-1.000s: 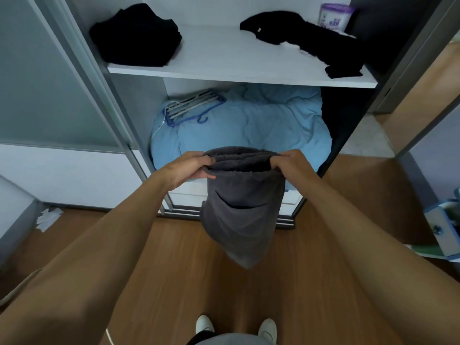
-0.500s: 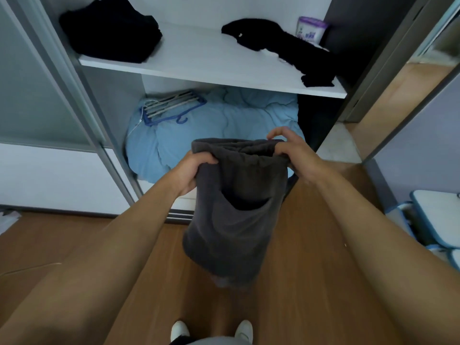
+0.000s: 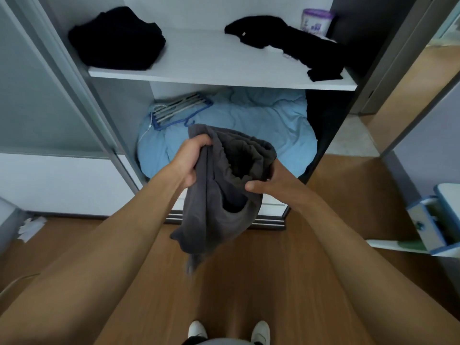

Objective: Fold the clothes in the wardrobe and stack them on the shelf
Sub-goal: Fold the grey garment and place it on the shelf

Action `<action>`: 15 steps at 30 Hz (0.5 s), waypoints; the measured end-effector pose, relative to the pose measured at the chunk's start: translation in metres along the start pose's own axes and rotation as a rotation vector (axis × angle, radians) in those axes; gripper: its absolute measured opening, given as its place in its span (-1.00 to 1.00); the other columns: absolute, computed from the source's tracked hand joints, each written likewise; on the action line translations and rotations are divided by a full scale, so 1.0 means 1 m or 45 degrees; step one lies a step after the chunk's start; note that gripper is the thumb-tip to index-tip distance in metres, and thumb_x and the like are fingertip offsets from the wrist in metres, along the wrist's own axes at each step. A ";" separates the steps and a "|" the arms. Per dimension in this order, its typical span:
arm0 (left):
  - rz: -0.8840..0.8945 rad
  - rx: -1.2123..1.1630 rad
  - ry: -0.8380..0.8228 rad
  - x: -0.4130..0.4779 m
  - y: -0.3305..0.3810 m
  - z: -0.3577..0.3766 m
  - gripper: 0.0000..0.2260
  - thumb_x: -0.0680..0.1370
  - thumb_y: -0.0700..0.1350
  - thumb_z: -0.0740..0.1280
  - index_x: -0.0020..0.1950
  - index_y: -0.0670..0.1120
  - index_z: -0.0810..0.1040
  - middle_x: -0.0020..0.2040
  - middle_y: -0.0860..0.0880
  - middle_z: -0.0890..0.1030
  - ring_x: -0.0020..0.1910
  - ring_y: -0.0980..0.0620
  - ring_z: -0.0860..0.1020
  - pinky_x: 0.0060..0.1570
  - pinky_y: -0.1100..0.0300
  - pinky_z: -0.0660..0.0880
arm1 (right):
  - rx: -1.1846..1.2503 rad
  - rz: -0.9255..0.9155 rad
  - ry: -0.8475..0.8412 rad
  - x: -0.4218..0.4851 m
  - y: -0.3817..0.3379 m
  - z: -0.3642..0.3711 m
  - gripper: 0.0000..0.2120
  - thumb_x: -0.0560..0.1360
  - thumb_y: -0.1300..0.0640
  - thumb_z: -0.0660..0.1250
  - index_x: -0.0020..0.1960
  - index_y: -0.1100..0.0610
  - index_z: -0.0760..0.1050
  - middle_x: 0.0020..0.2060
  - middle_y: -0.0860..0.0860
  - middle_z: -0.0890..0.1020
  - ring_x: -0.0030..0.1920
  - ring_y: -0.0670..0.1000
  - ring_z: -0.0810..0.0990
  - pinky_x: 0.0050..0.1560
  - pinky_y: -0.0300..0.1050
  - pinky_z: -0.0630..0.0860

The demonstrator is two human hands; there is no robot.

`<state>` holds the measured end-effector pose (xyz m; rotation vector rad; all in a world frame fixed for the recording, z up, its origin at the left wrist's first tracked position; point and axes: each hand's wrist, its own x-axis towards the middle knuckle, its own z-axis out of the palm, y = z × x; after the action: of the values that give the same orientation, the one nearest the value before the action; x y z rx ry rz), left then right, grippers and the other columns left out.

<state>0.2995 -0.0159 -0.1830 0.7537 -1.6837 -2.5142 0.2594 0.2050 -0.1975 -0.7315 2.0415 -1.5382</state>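
Observation:
A dark grey garment [image 3: 221,202] hangs in front of the open wardrobe, its waistband bunched at the top. My left hand [image 3: 193,161] grips the waistband's left side. My right hand [image 3: 270,181] holds the right side lower down, thumb on the front of the cloth. The white shelf [image 3: 214,68] above carries a folded black garment [image 3: 117,39] at its left end. An unfolded black garment [image 3: 293,44] sprawls across the shelf's right end.
A purple-lidded tub [image 3: 316,21] stands at the shelf's back right. Below the shelf lies a light blue duvet [image 3: 261,125] with a blue hanger [image 3: 179,110] on it. A sliding door [image 3: 37,95] stands to the left. Wooden floor, a blue-and-white drawer [image 3: 433,225] at right.
My hands have drawn closer together and turned the grey garment, so the waistband now runs diagonally, left hand higher and right hand lower. The cloth hangs more bunched.

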 end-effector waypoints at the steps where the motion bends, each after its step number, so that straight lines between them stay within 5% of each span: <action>1: -0.005 0.015 0.027 0.000 0.001 -0.002 -0.66 0.50 -0.16 0.25 0.20 -0.28 0.60 0.14 -0.33 0.61 0.06 -0.29 0.63 0.20 -0.16 0.55 | -0.071 -0.031 0.008 0.005 0.000 0.005 0.03 0.23 -0.05 0.67 0.55 0.02 0.20 0.42 -0.10 0.44 0.39 -0.15 0.43 0.34 -0.24 0.44; 5: 0.042 0.017 0.105 -0.002 0.007 -0.013 -0.60 0.43 -0.14 0.30 0.21 -0.26 0.62 0.17 -0.33 0.63 0.09 -0.28 0.64 0.18 -0.21 0.57 | -0.206 -0.057 0.103 0.013 0.000 0.021 -0.32 0.41 0.07 0.56 0.45 0.00 0.35 0.28 -0.13 0.55 0.27 -0.16 0.51 0.26 -0.22 0.47; 8: 0.099 0.020 0.103 -0.004 0.010 -0.024 -0.70 0.32 -0.14 0.35 0.00 -0.18 0.68 -0.05 -0.26 0.68 -0.12 -0.18 0.67 -0.06 -0.05 0.66 | -0.112 0.018 0.268 0.016 -0.003 0.024 -0.95 0.52 0.11 0.41 -0.02 0.01 0.58 -0.29 -0.20 0.64 -0.25 -0.23 0.59 -0.19 -0.15 0.52; 9: 0.118 0.033 0.093 -0.005 0.012 -0.028 -0.72 0.30 -0.13 0.36 -0.05 -0.16 0.69 -0.10 -0.22 0.69 -0.16 -0.16 0.68 -0.12 0.00 0.65 | -0.031 0.017 0.318 0.017 -0.004 0.025 -0.91 0.54 0.14 0.37 -0.15 0.03 0.57 -0.40 -0.18 0.60 -0.35 -0.21 0.56 -0.27 -0.16 0.49; 15: 0.110 0.021 -0.013 0.000 -0.001 -0.059 -0.57 0.46 0.04 0.41 0.27 -0.14 0.61 0.18 -0.17 0.68 0.18 -0.13 0.65 0.10 0.06 0.60 | 0.577 0.061 0.338 0.022 -0.019 0.030 -0.86 0.55 0.14 0.36 -0.05 0.05 0.71 -0.03 0.06 0.74 0.06 0.04 0.70 0.15 -0.05 0.60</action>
<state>0.3240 -0.0668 -0.2015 0.6553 -1.7035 -2.4541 0.2648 0.1645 -0.1880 -0.3154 1.7594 -2.0585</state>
